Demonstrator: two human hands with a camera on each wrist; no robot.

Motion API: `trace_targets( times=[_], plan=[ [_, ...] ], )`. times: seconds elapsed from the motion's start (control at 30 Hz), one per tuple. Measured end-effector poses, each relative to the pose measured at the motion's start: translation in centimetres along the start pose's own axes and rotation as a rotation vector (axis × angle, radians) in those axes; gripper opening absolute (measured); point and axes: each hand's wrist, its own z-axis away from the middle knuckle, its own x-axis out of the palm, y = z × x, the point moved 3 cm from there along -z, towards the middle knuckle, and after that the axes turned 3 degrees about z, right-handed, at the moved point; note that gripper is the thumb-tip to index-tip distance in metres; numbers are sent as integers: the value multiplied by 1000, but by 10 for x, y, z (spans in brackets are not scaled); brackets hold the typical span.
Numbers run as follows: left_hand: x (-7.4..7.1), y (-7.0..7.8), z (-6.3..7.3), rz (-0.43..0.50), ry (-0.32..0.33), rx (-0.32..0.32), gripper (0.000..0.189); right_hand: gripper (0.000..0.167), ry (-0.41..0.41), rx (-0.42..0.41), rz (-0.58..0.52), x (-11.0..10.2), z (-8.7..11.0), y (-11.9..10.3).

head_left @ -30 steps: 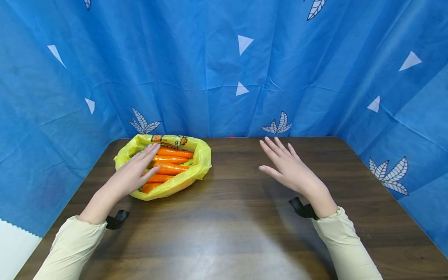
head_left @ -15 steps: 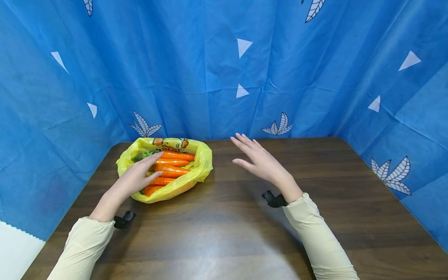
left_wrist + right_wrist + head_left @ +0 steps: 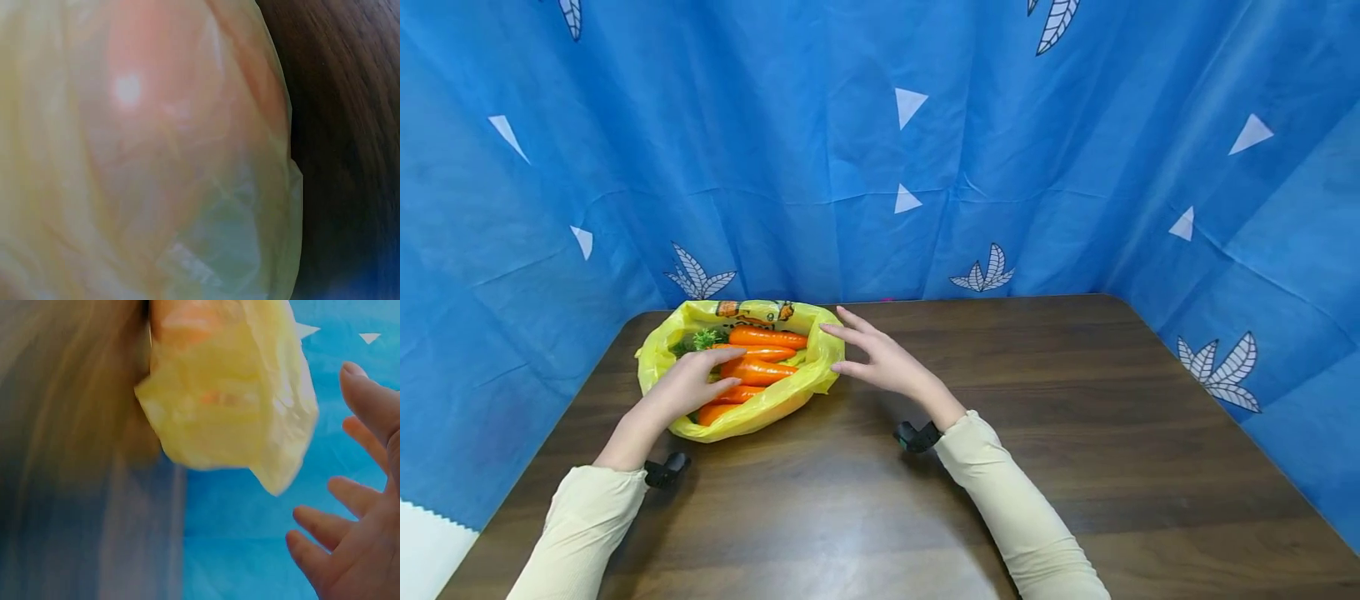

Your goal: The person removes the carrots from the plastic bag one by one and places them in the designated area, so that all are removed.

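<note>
A yellow plastic bag (image 3: 775, 408) lies with its mouth open at the left of the table, its rim rolled outward. Several orange carrots (image 3: 767, 337) and some green leafy tops (image 3: 707, 338) show inside. My left hand (image 3: 688, 385) is over the bag's left front, its relaxed fingers above the carrots; whether they touch cannot be seen. By the bag's right rim is my right hand (image 3: 887, 360), fingers spread and holding nothing. In the right wrist view, that hand (image 3: 356, 544) appears apart from the yellow bag (image 3: 206, 431). Bag plastic (image 3: 156, 162) fills most of the left wrist view.
A dark brown wooden table (image 3: 1045, 433) extends to the right and front of the bag. Behind it and at both sides hangs a blue curtain (image 3: 1000, 167) with white triangles and leaf prints. Black straps with cameras (image 3: 917, 437) are on both wrists.
My right hand has moved left across the table to the bag's right rim. My left hand has shifted slightly lower over the carrots, its fingers a little more bent.
</note>
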Motion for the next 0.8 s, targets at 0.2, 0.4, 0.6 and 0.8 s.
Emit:
trace_targets(
  times=[0.2,0.4,0.6,0.8],
  plan=[
    [3,-6,2,11,-11,-16,43,56,-44,26,-24,20,-6,3],
    [2,-9,2,41,-11,-22,41,42,-16,-3,-33,26,-7,5],
    [4,-12,-2,36,-5,-11,40,25,52,9,-90,28,-6,10],
    [6,-18,-7,28,-22,-16,37,10,195,62,-261,31,-5,20]
  ],
)
